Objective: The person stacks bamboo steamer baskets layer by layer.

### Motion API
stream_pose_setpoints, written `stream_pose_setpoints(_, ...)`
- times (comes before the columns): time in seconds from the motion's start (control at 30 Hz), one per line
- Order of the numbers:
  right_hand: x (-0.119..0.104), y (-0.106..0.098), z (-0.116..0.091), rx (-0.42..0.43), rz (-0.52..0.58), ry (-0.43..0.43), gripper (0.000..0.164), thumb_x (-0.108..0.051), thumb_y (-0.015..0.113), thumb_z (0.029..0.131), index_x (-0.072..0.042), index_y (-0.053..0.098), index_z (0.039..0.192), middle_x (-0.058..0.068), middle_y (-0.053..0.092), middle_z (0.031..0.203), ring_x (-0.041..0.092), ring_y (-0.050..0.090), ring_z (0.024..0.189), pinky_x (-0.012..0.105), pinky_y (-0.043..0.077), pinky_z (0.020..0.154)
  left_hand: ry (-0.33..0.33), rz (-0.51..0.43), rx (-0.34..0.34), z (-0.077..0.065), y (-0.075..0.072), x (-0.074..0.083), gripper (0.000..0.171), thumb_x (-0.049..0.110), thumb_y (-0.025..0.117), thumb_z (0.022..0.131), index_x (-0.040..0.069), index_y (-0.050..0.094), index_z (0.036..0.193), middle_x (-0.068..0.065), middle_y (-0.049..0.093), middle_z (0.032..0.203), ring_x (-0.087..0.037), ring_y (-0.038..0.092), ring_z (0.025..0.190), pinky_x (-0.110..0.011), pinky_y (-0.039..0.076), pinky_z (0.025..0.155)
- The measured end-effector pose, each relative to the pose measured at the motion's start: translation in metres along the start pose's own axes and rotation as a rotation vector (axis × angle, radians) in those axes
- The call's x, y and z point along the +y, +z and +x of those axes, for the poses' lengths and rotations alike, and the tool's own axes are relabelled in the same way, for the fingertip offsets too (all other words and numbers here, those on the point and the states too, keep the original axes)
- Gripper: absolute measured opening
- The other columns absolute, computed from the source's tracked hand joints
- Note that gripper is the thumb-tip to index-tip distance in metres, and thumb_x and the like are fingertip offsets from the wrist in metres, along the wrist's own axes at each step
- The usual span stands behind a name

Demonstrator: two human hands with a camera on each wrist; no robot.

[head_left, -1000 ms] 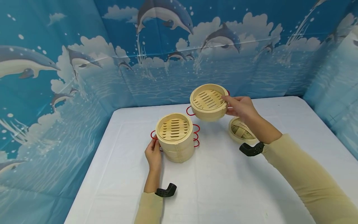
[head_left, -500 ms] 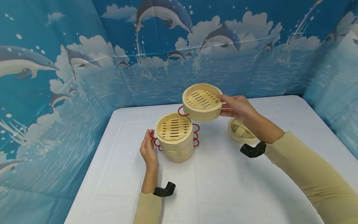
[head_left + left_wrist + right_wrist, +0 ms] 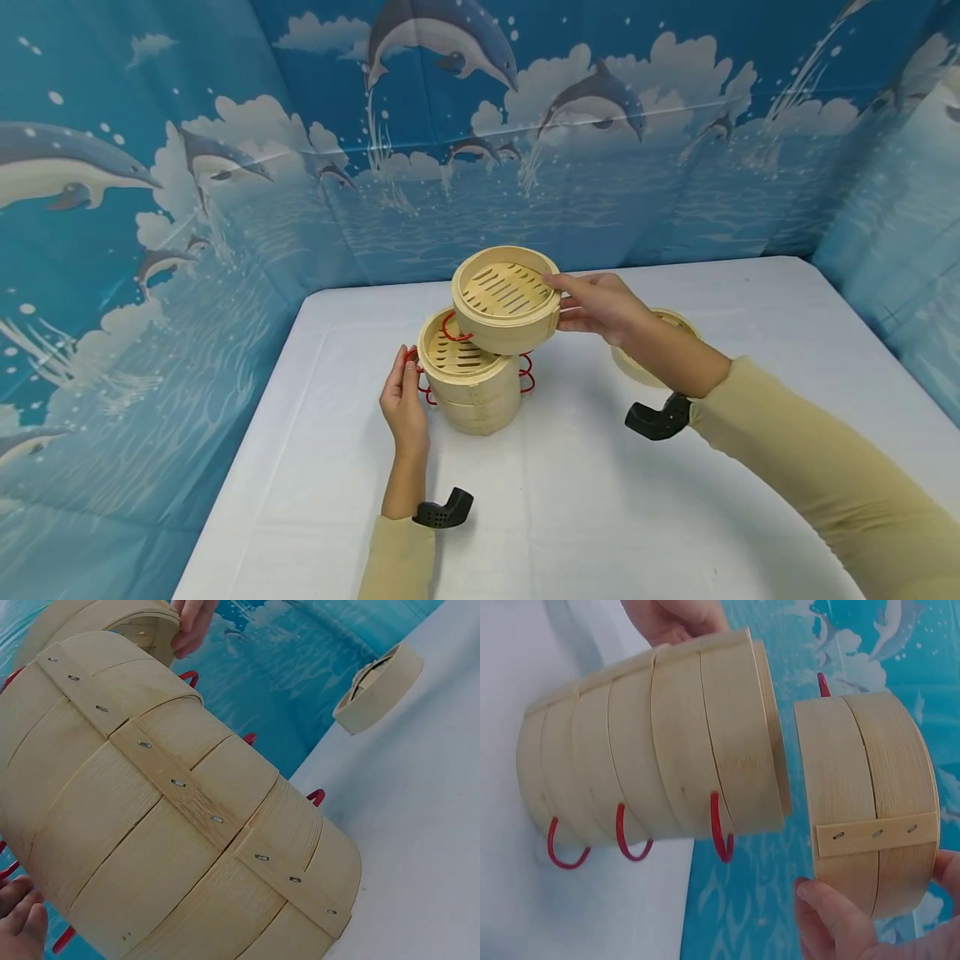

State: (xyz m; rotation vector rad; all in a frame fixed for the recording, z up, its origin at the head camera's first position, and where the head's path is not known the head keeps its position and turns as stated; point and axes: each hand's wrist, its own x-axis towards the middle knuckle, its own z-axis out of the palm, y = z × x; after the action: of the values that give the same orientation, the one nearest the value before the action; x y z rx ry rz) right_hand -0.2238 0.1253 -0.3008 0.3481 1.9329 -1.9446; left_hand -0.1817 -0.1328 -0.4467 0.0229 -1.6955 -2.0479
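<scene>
A stack of round bamboo steamer baskets (image 3: 480, 408) with red side handles stands on the white table. My right hand (image 3: 596, 307) holds another bamboo steamer basket (image 3: 506, 325) by its right side, thumb over the rim and fingers beneath. This basket is tilted and overlaps the stack's slatted top in the head view. In the right wrist view, a gap shows between the held basket (image 3: 870, 772) and the stack's upper rim (image 3: 769, 727). My left hand (image 3: 405, 408) is at the stack's left side, fingertips and thumb pinching the uppermost red handle (image 3: 411, 354).
Behind my right forearm lies a round bamboo steamer lid (image 3: 637, 367), partly hidden; the left wrist view shows the lid (image 3: 382, 686) too. A white cloth covers the table (image 3: 570, 517). A blue dolphin-print curtain (image 3: 375, 225) hangs behind and along the sides.
My right hand has brought the held basket left and lower, over the stack. My left hand left the stack's side handle, opened beside it, then came back to the upper handle.
</scene>
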Motion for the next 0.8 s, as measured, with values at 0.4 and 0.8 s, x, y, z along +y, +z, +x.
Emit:
stream_pose_setpoints(0.4, 0.005, 0.024, -0.005, -0.014, 0.007, 0.027, 0.072, -0.036, 0.065, 0.085, 0.002, 0.033, 0.137, 0.017, 0.051, 0.112, 0.015, 0.065, 0.074, 0.032, 0.051, 0.080, 0.012, -0.028, 0.023, 0.001, 0.002, -0.001, 0.039, 0.013, 0.047, 0.097, -0.005, 0.046, 0.131, -0.024, 0.051, 0.126, -0.016, 0.052, 0.109, -0.024, 0.040, 0.094)
stream_pose_setpoints(0.8, 0.021, 0.032, -0.008, -0.094, -0.101, 0.020, 0.078, -0.044, 0.061, 0.085, 0.004, 0.029, 0.138, 0.016, 0.051, 0.108, 0.019, 0.059, 0.089, 0.031, 0.049, 0.085, -0.022, 0.018, 0.022, -0.002, 0.002, 0.014, 0.036, 0.004, 0.045, 0.096, -0.008, 0.045, 0.130, -0.022, 0.049, 0.129, -0.015, 0.052, 0.109, -0.020, 0.040, 0.093)
